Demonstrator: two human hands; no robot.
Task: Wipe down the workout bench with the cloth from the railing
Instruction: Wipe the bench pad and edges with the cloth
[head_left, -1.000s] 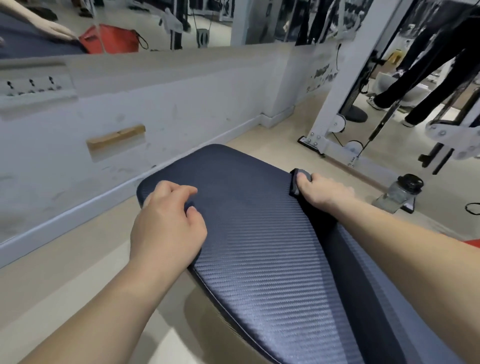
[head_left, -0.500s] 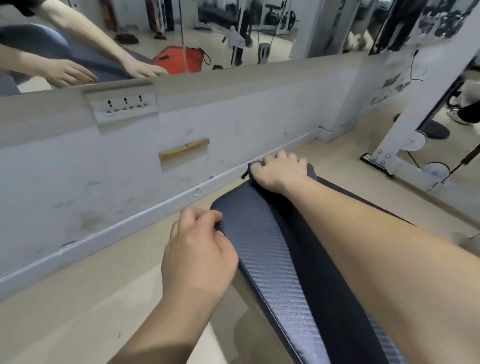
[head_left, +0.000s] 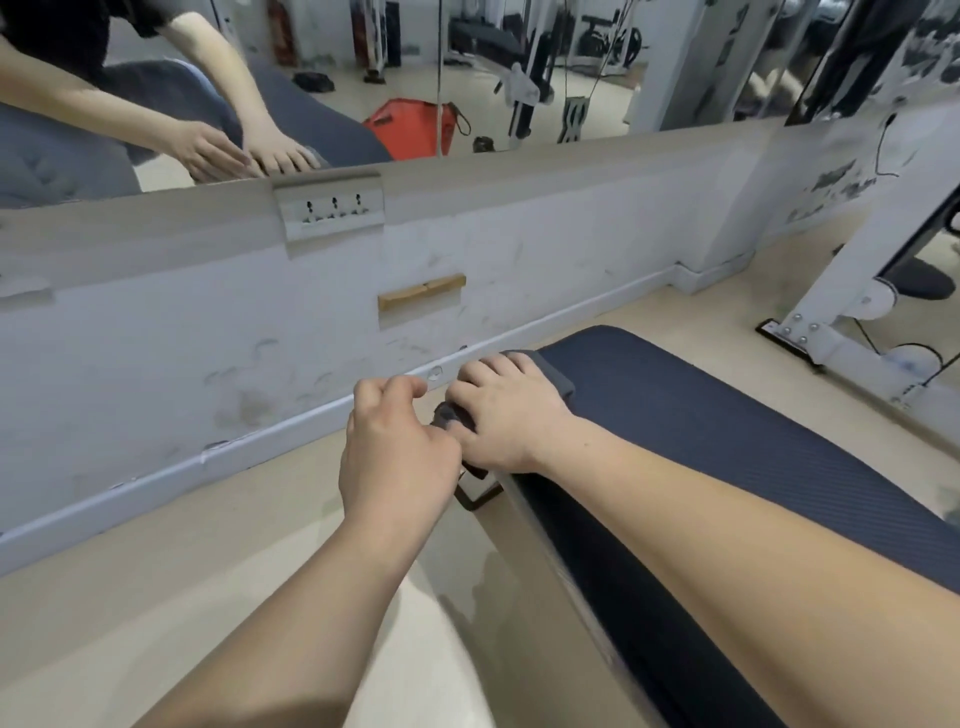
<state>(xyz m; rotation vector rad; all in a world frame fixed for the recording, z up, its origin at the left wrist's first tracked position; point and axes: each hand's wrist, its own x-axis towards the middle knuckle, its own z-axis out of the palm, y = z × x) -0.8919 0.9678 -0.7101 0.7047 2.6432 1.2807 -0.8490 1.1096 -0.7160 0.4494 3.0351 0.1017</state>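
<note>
The dark blue workout bench (head_left: 701, 441) runs from the centre to the lower right. My right hand (head_left: 506, 415) lies on the pad's left edge near its far end, its fingers curled over a dark grey cloth (head_left: 562, 385) and pressing it onto the pad. Bits of the cloth stick out on both sides of that hand. My left hand (head_left: 395, 452) is just left of it, at the bench's edge, with curled fingers. Its thumb is hidden, so whether it touches the cloth is unclear.
A low white wall (head_left: 208, 338) with a socket strip (head_left: 330, 210) and a mirror above it runs along the far side. A white machine frame (head_left: 852, 306) stands at the right. Beige floor lies left of the bench.
My right hand has drawn the cloth from the pad's right edge, round its far end, to the left edge. My left hand has come off the pad top and sits beside the right hand.
</note>
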